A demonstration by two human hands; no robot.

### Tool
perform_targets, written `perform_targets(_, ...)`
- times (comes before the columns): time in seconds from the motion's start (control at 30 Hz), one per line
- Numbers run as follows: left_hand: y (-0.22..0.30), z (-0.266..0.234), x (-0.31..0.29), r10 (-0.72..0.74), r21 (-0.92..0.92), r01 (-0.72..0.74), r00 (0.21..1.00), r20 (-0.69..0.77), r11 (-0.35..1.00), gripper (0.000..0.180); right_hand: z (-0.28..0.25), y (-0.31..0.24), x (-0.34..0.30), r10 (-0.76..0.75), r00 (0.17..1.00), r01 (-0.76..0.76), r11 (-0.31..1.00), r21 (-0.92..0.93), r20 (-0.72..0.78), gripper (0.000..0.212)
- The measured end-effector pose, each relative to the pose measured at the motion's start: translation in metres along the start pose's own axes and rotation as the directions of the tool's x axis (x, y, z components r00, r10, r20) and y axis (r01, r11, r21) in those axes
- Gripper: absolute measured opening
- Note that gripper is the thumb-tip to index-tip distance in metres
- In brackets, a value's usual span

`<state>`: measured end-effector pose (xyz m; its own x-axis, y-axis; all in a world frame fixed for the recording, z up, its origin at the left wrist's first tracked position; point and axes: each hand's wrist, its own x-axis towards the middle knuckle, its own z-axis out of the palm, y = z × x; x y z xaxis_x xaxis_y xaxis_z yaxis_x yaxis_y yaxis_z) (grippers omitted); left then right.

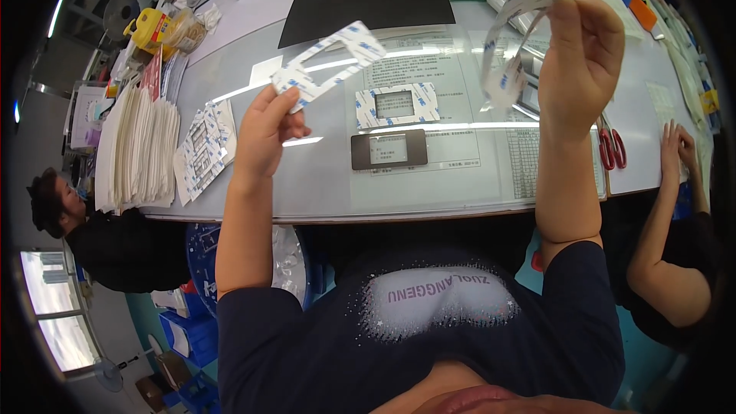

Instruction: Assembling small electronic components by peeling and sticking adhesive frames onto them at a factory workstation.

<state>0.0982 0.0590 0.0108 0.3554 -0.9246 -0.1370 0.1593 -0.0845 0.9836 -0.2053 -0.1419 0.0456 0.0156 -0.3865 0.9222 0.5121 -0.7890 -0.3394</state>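
My left hand (270,126) is raised over the left of the table, fingers pinching a white rectangular frame (295,82) with blue printed marks and a cut-out window. On the right, my right hand (583,61) holds up a curled, partly see-through film (502,90) with similar blue marks, gripped at its upper end. Between the hands, a white blue-marked frame (426,106) lies flat on the table. Just nearer to me lies a dark frame (417,150) with a rectangular window. Several more white blue-marked frames (201,165) lie in an overlapping pile to the left.
A tall stack of white sheets (138,153) stands at the left, behind it a yellow container (148,33). A black sheet (368,1) lies at the back. Red-handled scissors (613,149) lie right, near a co-worker's hands (677,142). Printed papers (460,146) lie under the clear table cover.
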Motion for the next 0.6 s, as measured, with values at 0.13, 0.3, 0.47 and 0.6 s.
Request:
perform_targets(0.13, -0.008, -0.073, -0.007, 0.076, 0.410, 0.036, 0.964, -0.255, 0.911, 0.024, 0.013, 0.001, -0.004, 0.098, 0.988, -0.089, 0.993, -0.077, 0.119, 0.017)
perform_targets(0.3, 0.003, -0.048, -0.022, 0.407, 0.954, 0.218, 0.868, -0.286, 0.206, 0.033, 0.027, 0.001, -0.011, 0.241, 0.930, -0.189, 0.961, -0.202, 0.276, 0.017)
perform_targets(0.47, 0.031, 0.053, -0.027, 0.681, 0.738, -0.627, 0.656, 0.326, 0.251, 0.020, 0.043, -0.008, -0.023, 0.257, 0.867, -0.153, 0.952, -0.264, 0.426, 0.014)
perform_targets(0.6, 0.034, 0.084, -0.021, 0.717, 0.731, -0.674, 0.563, 0.411, 0.110, 0.016, 0.049, -0.009, -0.033, 0.198, 0.850, -0.092, 0.968, -0.233, 0.488, 0.018)
